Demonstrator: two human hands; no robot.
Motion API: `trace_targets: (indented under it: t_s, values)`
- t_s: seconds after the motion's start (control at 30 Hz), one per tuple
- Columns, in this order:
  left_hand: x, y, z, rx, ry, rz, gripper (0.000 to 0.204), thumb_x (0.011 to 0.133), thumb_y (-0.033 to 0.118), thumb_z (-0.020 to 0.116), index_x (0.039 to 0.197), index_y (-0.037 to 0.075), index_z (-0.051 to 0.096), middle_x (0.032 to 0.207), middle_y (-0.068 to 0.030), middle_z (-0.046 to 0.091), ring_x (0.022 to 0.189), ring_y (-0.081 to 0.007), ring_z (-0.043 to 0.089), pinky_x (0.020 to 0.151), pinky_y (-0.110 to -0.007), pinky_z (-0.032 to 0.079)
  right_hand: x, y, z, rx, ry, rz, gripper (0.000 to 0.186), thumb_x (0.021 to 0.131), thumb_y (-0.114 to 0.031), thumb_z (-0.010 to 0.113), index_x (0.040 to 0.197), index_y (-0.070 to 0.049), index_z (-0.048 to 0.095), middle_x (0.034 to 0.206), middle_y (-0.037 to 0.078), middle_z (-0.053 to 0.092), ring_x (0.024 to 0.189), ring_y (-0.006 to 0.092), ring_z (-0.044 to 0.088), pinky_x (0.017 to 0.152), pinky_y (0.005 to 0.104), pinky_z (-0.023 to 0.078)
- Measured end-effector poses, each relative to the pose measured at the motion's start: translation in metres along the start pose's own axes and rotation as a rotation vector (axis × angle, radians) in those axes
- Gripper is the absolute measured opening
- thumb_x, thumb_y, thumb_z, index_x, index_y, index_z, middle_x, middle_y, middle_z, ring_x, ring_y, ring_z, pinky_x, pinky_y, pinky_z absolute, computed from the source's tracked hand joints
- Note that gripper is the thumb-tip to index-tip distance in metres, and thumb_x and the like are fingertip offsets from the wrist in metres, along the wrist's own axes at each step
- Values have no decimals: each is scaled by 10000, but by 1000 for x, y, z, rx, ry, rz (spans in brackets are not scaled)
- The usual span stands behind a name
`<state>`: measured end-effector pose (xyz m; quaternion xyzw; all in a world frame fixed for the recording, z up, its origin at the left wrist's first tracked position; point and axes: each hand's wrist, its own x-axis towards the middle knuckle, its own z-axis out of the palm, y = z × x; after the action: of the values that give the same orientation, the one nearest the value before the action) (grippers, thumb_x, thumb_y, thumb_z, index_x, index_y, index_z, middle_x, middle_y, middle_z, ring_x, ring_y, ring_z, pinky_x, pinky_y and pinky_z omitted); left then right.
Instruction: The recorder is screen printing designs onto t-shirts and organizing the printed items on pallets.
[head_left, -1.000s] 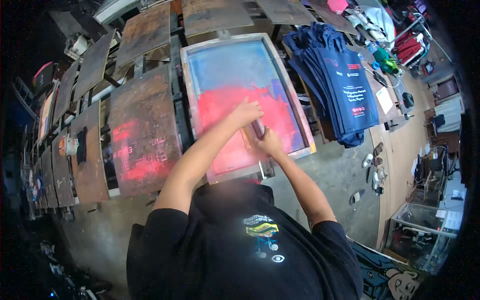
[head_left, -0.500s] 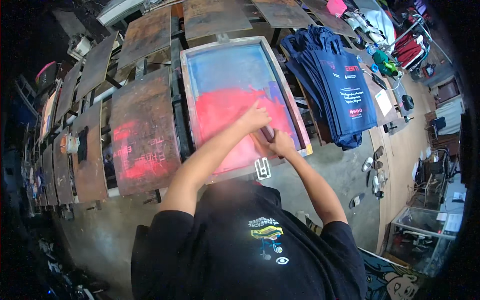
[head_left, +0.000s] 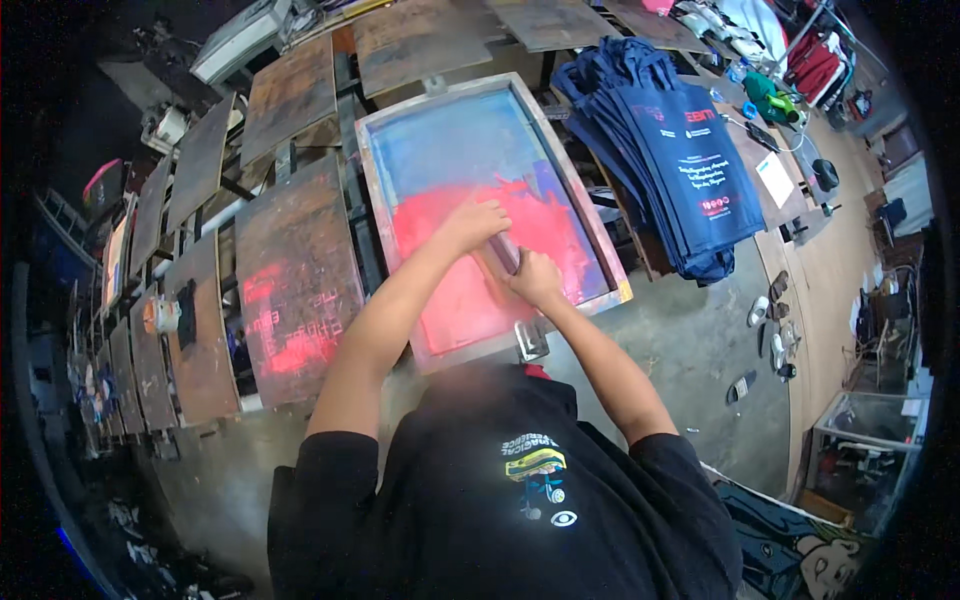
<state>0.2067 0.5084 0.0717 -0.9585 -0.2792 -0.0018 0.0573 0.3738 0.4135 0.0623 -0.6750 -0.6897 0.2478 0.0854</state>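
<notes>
A wooden-framed screen (head_left: 368, 152) lies on the printing station, blue at its far part and smeared with bright pink over the nearer part. Across the pink, both hands grip a long squeegee (head_left: 502, 250) held at a slant. My left hand (head_left: 478, 222) wraps round its upper end; my right hand (head_left: 537, 278) holds the lower end, to the right and nearer me. The squeegee's blade is partly hidden by the hands. A metal clamp (head_left: 532, 341) sits at the screen's near edge.
Bare platens (head_left: 290, 230), some pink-stained, run in rows to the left and behind. A pile of navy printed tote bags (head_left: 668, 170) lies to the right, near cables and small items. Several shoes (head_left: 760, 310) lie on the floor at the right, beside a glass display case (head_left: 860, 450).
The hands and squeegee shifted rightward over the pink half a second ago and are now back further left, still gripping. The view has shifted slightly.
</notes>
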Motion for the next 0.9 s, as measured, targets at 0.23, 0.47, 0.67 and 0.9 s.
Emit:
trace_targets:
  t_s: [0.23,0.47,0.67,0.9]
  values:
    - [26,20,17,-28,-70,-59,502,671,156,785,1130,186,586,1086,17,609,1138,-194,542,1054,-550,349,1,31,-19,-116,6,20,459,739,-354,782,1030,-56,589,872,179,704,848,365,693,721,488,553]
    - [-13,-23,2,-130,-69,-114,528,658,139,801,1132,158,570,1115,-16,597,1155,-224,534,1017,-549,371,40,-4,-5,-116,13,-43,475,714,-382,784,1015,-67,596,903,172,706,846,349,696,731,474,562]
    - [-59,-48,11,-136,-71,-321,572,660,153,806,1162,141,533,1117,-37,584,1153,-238,532,987,-556,393,74,-49,-1,-230,3,-193,447,670,-425,787,942,-99,648,893,152,713,838,320,703,722,457,566]
    - [-94,-46,13,-167,-138,-502,579,678,277,820,1143,114,517,1143,-53,602,1140,-255,554,937,-523,423,101,-66,1,-365,-127,-359,589,572,-533,796,977,-119,695,950,133,723,902,307,706,782,440,570]
